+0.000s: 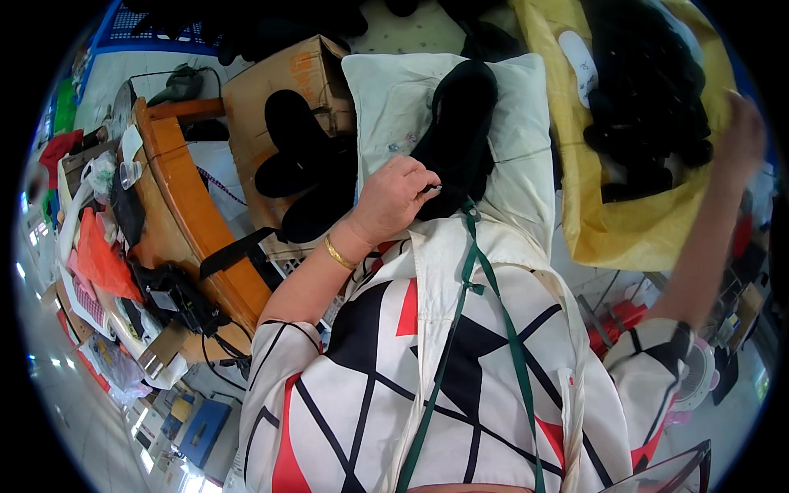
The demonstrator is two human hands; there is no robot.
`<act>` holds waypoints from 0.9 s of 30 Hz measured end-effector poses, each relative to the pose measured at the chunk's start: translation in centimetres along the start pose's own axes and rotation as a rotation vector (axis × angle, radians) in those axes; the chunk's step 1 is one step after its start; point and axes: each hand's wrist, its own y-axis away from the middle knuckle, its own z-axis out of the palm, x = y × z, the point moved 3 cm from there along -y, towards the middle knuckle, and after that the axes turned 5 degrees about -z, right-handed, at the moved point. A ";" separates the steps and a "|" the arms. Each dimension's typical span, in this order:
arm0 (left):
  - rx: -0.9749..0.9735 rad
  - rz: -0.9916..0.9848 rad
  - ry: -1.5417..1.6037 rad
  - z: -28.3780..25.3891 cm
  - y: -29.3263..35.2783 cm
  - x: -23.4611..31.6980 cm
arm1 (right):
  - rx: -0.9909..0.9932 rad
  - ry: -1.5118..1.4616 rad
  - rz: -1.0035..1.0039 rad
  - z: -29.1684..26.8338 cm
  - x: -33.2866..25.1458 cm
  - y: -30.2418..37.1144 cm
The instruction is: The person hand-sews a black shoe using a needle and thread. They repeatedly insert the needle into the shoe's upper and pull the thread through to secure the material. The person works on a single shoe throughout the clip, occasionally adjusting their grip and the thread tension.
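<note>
A black shoe [462, 115] lies on the white cushion [378, 90] over my lap, its toe pointing away from me. My left hand [394, 195] is closed on the near-left edge of the shoe, thumb and fingers pinched together at its heel end. Far out to the right, my right hand [740, 144] is raised beside the yellow sack; motion blurs its fingers, and I cannot make out anything in them. Left of the cushion, more black shoes [289, 123] rest by a cardboard box [283, 74].
A yellow sack [592, 234] on the right holds a pile of black shoes [649, 107] and a white sole-shaped piece [579, 67]. To the left stands a wooden frame [193, 197] beside cluttered cloth and bags. A green cord [468, 255] hangs down my front.
</note>
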 end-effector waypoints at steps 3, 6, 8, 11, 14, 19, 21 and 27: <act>0.049 -0.034 0.005 0.2 0.6 0.0 | -0.351 -0.406 0.520 10.5 -6.3 11.1; 0.102 -0.066 -0.003 0.0 0.5 0.0 | -0.948 -0.412 0.709 15.3 -11.4 19.9; 0.127 -0.079 -0.019 0.1 0.7 0.4 | -1.168 -0.458 0.576 17.0 -13.6 24.2; 0.163 -0.102 0.013 0.5 1.2 0.0 | -1.190 -0.450 0.256 17.2 -14.8 27.0; 0.190 -0.123 0.055 0.9 1.6 -0.4 | -1.207 -0.386 0.208 16.5 -15.6 27.8; 0.247 -0.113 0.086 1.3 1.9 -0.7 | -1.173 -0.339 0.092 16.1 -15.7 28.4; 0.253 -0.113 0.092 1.4 2.0 -0.7 | -1.179 -0.333 0.092 16.0 -15.6 28.5; 0.255 -0.106 0.081 1.3 1.9 -0.5 | -1.172 -0.343 0.093 16.0 -15.7 28.5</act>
